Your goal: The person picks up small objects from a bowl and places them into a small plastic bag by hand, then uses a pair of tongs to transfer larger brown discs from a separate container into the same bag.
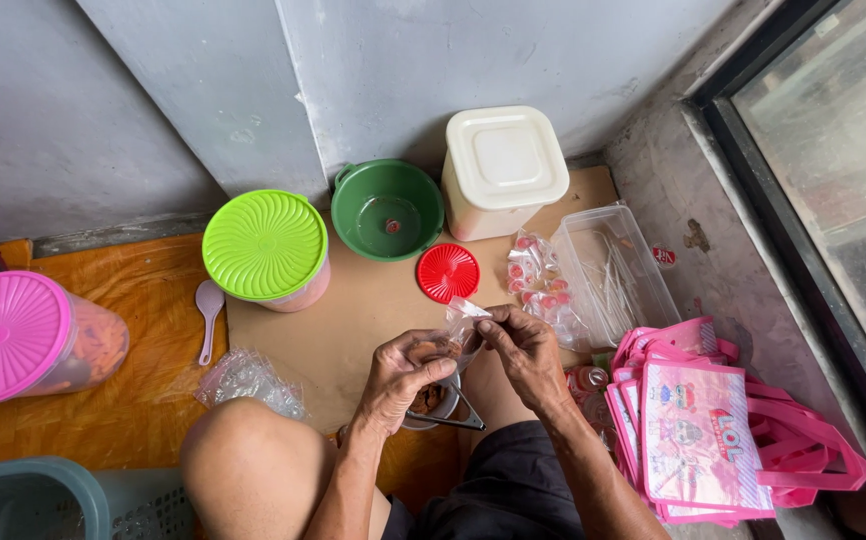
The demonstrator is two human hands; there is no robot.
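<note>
Pinching a small clear bag (461,325), left hand (405,375) and right hand (525,352) both grip it.

A brown cardboard sheet (353,320) lies on the floor beside an orange mat (133,390). On the cardboard stand a green bowl (387,209), a white square container (501,170) and a red lid (448,272). A pink-lidded jar (23,337) rests on the mat.
</note>
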